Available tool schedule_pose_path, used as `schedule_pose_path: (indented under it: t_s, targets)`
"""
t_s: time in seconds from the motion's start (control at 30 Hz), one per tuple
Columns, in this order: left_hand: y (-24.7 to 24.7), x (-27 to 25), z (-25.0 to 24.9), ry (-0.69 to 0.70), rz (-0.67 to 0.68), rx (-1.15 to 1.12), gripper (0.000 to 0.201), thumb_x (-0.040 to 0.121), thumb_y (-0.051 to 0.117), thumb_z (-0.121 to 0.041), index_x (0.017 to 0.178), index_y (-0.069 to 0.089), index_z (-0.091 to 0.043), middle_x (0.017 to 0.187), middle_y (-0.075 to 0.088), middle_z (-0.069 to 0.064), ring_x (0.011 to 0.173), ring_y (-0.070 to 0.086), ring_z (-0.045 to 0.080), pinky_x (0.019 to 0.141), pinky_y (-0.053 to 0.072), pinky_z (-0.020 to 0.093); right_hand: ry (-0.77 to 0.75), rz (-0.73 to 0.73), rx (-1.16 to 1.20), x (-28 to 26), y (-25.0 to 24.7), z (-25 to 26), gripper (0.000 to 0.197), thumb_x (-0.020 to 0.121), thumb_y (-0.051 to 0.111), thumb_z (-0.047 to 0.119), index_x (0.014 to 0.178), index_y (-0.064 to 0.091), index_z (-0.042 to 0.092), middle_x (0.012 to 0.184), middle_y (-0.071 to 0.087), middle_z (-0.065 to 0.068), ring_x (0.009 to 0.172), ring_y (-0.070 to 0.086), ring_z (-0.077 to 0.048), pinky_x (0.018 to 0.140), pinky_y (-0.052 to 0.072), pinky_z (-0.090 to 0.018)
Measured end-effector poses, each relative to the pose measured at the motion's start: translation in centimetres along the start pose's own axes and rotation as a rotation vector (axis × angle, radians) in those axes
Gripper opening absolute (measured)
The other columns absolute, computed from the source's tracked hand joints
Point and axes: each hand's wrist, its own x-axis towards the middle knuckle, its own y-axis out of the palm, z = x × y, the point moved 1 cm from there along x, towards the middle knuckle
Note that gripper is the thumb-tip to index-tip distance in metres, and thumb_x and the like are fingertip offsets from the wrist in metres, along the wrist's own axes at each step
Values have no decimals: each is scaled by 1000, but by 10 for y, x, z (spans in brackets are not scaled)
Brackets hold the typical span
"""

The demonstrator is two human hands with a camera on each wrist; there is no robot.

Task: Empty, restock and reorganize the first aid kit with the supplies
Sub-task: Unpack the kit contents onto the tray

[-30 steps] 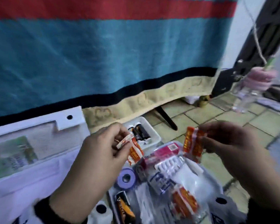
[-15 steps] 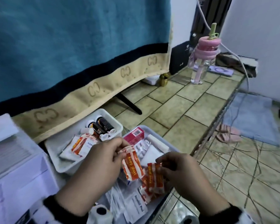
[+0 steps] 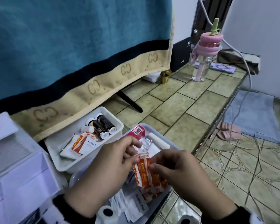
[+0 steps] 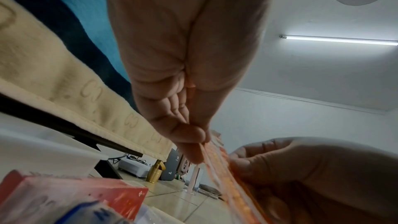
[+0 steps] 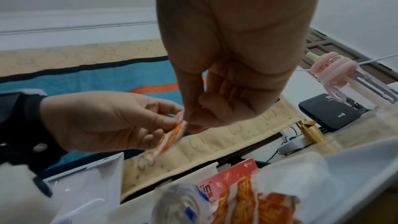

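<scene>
Both hands hold a small stack of orange-and-white sachets above the near white tray. My left hand pinches the stack's top edge with thumb and forefinger. The right hand pinches its right side. The right wrist view shows the sachets edge-on between the left hand and the right hand. More orange sachets, a red box and a white roll lie in the near tray. A far white tray holds dark bottles and one orange sachet.
A white kit box stands at the left. Two tape rolls sit at the front edge. A pink-lidded water bottle and a black box stand at the back. The tiled counter edge drops to the floor on the right.
The hands, each holding a sachet apart and higher, have come down and together. The two sachets now lie against each other over the near tray.
</scene>
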Motion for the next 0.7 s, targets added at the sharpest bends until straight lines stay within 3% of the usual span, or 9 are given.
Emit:
schedule_pose_path:
  t_s: [0.07, 0.23, 0.37, 0.5, 0.6, 0.7]
  targets:
    - [1, 1, -2, 21, -12, 12, 31, 83, 67, -8, 90, 57, -37, 77, 61, -9, 74, 61, 0, 72, 55, 22, 32, -25, -38, 0, 0, -5, 9, 80, 72, 17, 70, 71, 18, 57, 67, 4, 46, 55, 0, 49, 43, -14]
    - [-1, 2, 1, 17, -48, 43, 30, 83, 66, -9, 89, 55, -36, 76, 61, -8, 71, 60, -4, 70, 55, 22, 93, -25, -21, -1, -2, -11, 9, 76, 73, 20, 72, 68, 14, 65, 70, -1, 51, 59, -7, 54, 48, -24]
    - [5, -1, -4, 30, 8, 53, 30, 81, 70, -13, 92, 55, -37, 75, 63, -10, 69, 62, 0, 71, 55, 24, 61, 44, -77, 0, 5, -12, 14, 78, 73, 27, 72, 69, 15, 62, 67, 1, 51, 54, -4, 53, 42, -17]
    - [-4, 3, 2, 6, -72, 73, 33, 79, 71, -10, 84, 55, -38, 72, 65, -11, 66, 62, -5, 65, 51, 19, 126, -36, -220, 0, -1, -21, 18, 80, 65, 25, 71, 68, 10, 56, 65, 2, 44, 48, 0, 46, 36, -14]
    - [-13, 2, 6, -12, -123, 88, 26, 79, 72, -11, 84, 57, -32, 69, 65, -10, 62, 60, -5, 60, 48, 17, 178, -49, -355, 2, 0, -27, 19, 77, 64, 29, 69, 70, 12, 60, 68, 2, 50, 54, -4, 51, 40, -21]
    - [-17, -3, 7, -33, -115, 102, 20, 80, 72, -15, 84, 59, -30, 69, 65, -7, 58, 60, 1, 60, 50, 22, 190, -52, -449, 3, 13, -28, 19, 73, 63, 31, 67, 69, 15, 64, 70, 1, 59, 62, -8, 55, 45, -24]
